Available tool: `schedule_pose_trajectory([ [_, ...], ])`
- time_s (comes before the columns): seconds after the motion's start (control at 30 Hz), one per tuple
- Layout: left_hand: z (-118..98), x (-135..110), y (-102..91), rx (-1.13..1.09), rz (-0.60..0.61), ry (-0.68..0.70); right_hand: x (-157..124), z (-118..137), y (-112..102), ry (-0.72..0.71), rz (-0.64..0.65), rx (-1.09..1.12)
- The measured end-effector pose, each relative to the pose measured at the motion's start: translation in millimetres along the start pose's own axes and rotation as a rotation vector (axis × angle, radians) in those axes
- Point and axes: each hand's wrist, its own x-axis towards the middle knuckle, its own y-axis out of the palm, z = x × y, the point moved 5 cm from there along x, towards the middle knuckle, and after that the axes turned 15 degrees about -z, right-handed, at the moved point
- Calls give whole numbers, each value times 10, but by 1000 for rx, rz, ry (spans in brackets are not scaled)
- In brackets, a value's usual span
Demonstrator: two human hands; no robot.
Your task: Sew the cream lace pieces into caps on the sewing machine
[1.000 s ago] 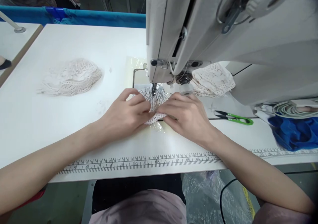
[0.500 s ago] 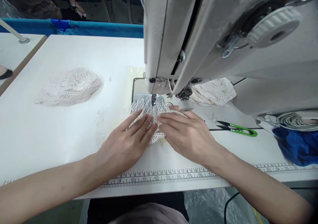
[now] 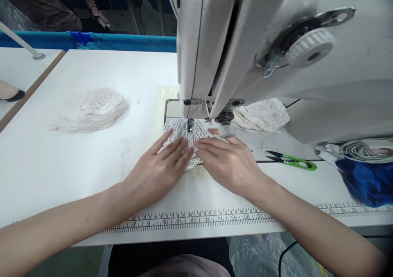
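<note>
A white lace piece [image 3: 193, 162] lies gathered under the presser foot [image 3: 190, 125] of a sewing machine [image 3: 211, 43]. My left hand [image 3: 159, 166] rests flat on the lace's left side, fingers stretched forward and a little apart. On its right side lies my right hand [image 3: 229, 160], also flat with extended fingers; the thread tension knob area hides part of its index finger. Both hands press the lace against the table without gripping it, fingertips close together just in front of the foot. The fingers cover much of the lace's middle.
Another lace stack [image 3: 92, 110] lies to the left, and more lace [image 3: 260, 115] lies behind the machine head. Green thread snips [image 3: 291, 161] rest at right, near a blue cloth [image 3: 365, 179] and a coiled roll [image 3: 365, 150]. A ruler tape [image 3: 184, 221] runs along the table's front edge.
The lace has fed slightly forward under the presser foot, and both hands have moved a little forward with it. The camera view has shifted slightly.
</note>
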Motion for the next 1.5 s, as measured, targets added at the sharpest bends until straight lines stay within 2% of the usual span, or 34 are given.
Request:
schedule_pose_trajectory([
  [0.27,90,37,62,39,-33,-33,17,-62,71,-27,-11,-62],
  [0.5,179,53,142,-30,-45,-116,51,-129,115,-15,6,-98],
  [0.7,206,96,182,72,-53,-79,62,-177,138,2,-19,-196],
  [0.87,157,71,109,76,-103,-53,35,-119,113,-66,-67,-145],
  [1.1,36,17,-21,83,-81,-6,-17,-55,61,-113,-100,-123],
  [1.5,153,28,41,9,-89,-72,17,-108,111,-98,-87,-123],
])
